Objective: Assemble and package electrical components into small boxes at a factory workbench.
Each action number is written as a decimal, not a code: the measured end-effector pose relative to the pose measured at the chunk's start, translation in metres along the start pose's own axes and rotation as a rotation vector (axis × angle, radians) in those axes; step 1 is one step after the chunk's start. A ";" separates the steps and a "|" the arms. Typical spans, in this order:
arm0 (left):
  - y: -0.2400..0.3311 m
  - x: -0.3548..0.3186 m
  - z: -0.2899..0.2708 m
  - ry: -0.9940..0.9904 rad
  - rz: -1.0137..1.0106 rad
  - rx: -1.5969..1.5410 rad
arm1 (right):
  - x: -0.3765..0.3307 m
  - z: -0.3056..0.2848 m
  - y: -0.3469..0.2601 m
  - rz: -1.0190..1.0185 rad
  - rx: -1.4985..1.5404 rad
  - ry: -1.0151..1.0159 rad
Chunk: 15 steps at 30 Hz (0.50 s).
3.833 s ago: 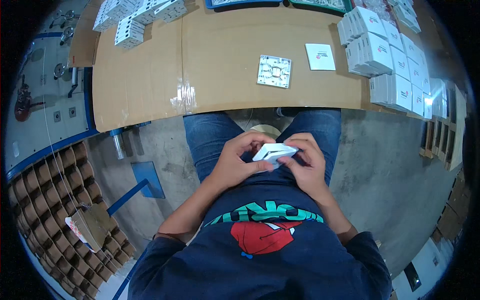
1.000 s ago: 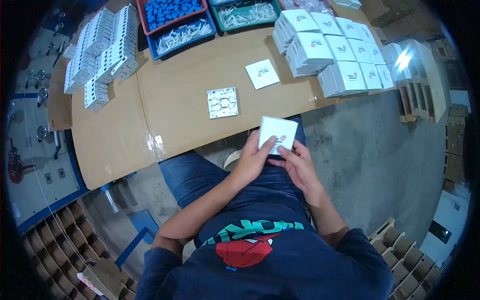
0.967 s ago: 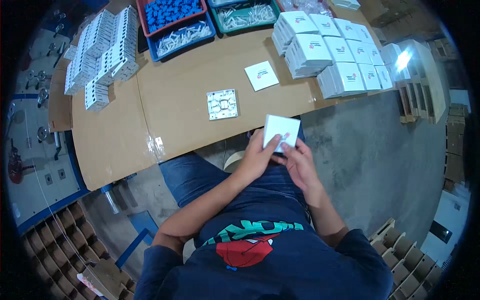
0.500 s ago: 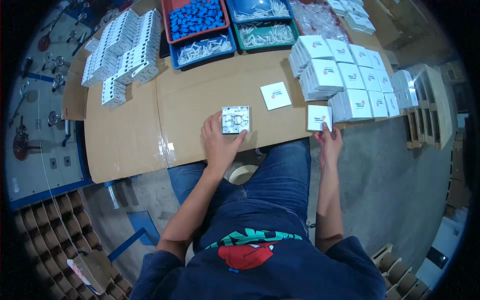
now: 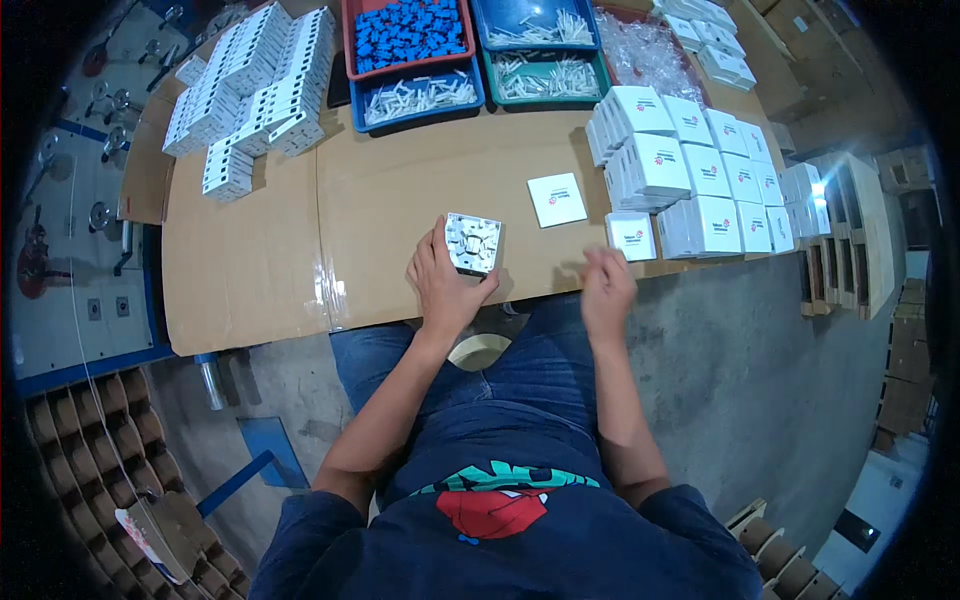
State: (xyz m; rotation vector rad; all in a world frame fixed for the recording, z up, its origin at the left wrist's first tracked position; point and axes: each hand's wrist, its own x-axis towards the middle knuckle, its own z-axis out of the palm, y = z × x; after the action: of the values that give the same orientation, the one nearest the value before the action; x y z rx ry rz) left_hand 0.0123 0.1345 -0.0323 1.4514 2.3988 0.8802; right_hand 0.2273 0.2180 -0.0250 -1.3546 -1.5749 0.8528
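My left hand (image 5: pixel 441 285) is closed round a white square wall-outlet housing (image 5: pixel 473 243), its moulded inner side facing up. Thumb and fingers grip the housing at its edges, near the front of the cardboard-covered table (image 5: pixel 250 270). To its right, my right hand (image 5: pixel 608 290) hangs by the table's front edge with fingers curled and smeared by motion; nothing shows in it. Just beyond that hand lies a white square cover plate (image 5: pixel 631 236) with a small printed mark. Another white cover plate (image 5: pixel 556 200) rests flat between the housing and the stacks.
Stacked white covers (image 5: pixel 703 160) stand at the right. White housings with dark holes (image 5: pixel 240 90) are piled at the left. Along the back are a red tray of blue parts (image 5: pixel 408 35), blue and green trays of white pieces (image 5: pixel 550 77), and clear plastic bags (image 5: pixel 650 55).
My right hand has let go of the cover plate beside the stacks and moved left. The housing in my left hand has turned slightly.
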 end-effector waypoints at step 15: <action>-0.030 -0.050 -0.058 -0.098 -0.390 -1.401 | 0.048 0.058 -0.008 0.224 0.468 -0.490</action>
State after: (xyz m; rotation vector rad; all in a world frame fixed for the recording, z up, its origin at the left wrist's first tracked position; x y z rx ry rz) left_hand -0.0114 0.0592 -0.0097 0.4157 1.2155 1.7127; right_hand 0.1691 0.2660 -0.0322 -1.0342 -1.4517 1.6740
